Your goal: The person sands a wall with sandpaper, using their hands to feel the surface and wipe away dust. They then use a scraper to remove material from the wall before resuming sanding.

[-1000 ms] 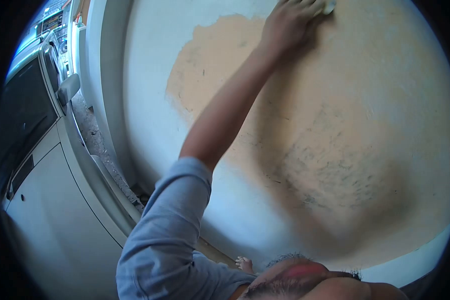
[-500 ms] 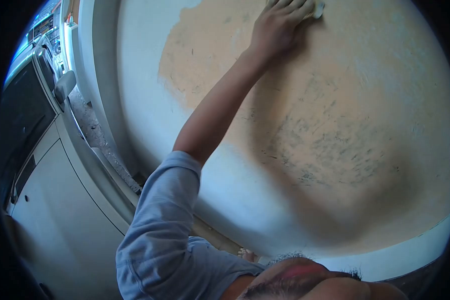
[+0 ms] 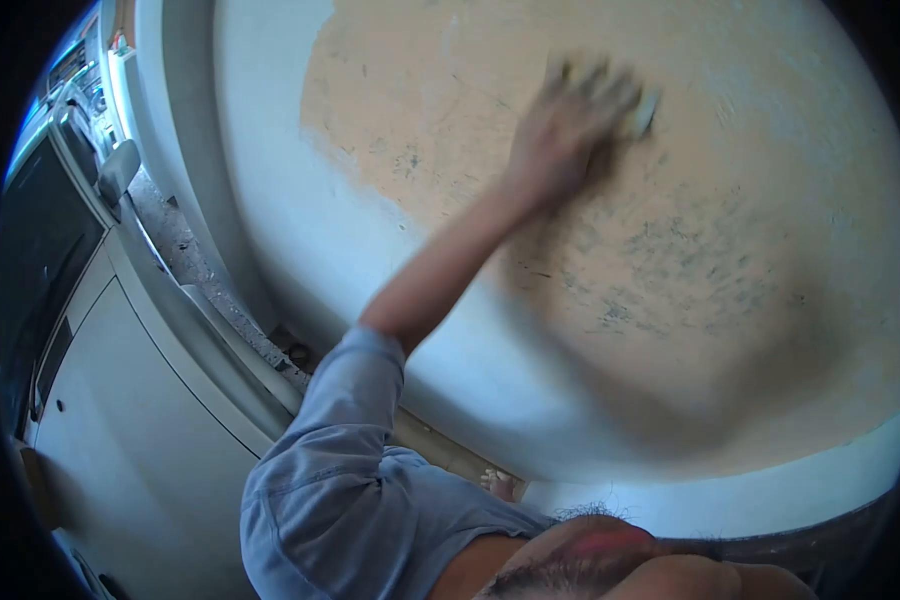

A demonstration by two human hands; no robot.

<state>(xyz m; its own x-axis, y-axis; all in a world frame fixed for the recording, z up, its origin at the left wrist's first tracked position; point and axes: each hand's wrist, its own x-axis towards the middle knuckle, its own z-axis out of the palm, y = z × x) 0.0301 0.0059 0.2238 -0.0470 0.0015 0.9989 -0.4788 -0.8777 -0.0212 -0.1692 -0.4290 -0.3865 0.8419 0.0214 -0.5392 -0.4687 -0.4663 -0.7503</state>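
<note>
I see the left hand (image 3: 570, 125) reaching up with its fingers curled over a small, pale, flat-looking piece (image 3: 646, 114); motion blur hides its outline and material. One end pokes out on the thumb side, against the peach-coloured, matte patch (image 3: 420, 100) of the white, painted wall (image 3: 500, 410). The right hand is out of my view, so I cannot tell its state.

Dark grey, scratchy scuff marks (image 3: 690, 250) spread over the patch beside and below the hand. The bare forearm (image 3: 450, 260) and rolled blue-grey cloth sleeve (image 3: 360, 400) cross my line of sight and hide part of the wall behind them. A broad, soft-edged dark shadow (image 3: 700, 420) dulls the lower patch.

Farther out, a pale, metal-bodied car (image 3: 160, 410) with a light side mirror (image 3: 120, 170) stands close by, leaving only a narrow, littered grey ground strip (image 3: 185, 245) between it and the wall. One bare foot (image 3: 495, 482) shows near the wall's base, and the person's face blocks the bottom edge.
</note>
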